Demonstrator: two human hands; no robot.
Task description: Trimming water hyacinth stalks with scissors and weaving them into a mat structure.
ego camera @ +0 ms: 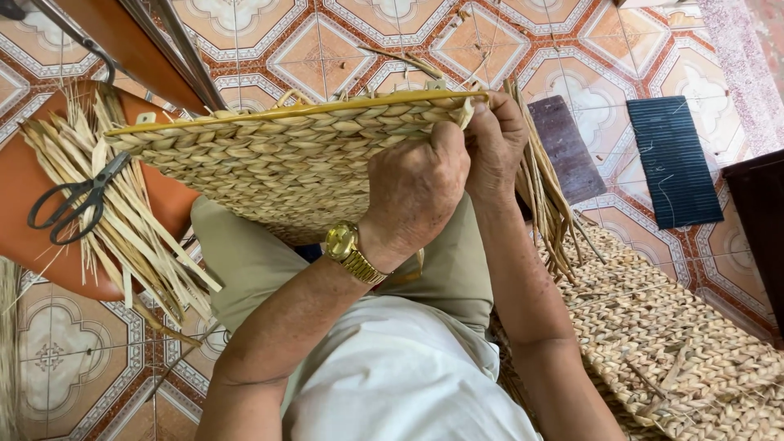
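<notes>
White shirt [408,376] fills the near edge, khaki trousers [261,261] just beyond it. Woven mats [678,351] lie on the floor near right, stacked flat.

Left hand [416,192], gold watch [351,249] on the wrist, is closed on the right end of the basket [278,155], fingers curled over the rim. Right hand [494,143] sits touching it, just to the right, fingers pinched together on the same rim corner; what strand they hold, cannot tell. Both hands hide that corner.

Basket rests on the lap, tipped on its side, base toward the camera, so its inside is not visible. Braided straw body, yellow frame [294,110] running along the far rim.

Bundle of straw [543,192] hangs beside the right forearm, partly behind it.

Left: orange stool [24,196] carries a heap of straw offcuts [122,204] with black scissors [73,204] on top. Basket's left end overlaps the heap.

Far right on the tiled floor [327,49]: dark brown pad [567,147], dark blue ribbed pad [674,159] beside it, well apart from the hands. Metal legs [175,45] cross far left.
</notes>
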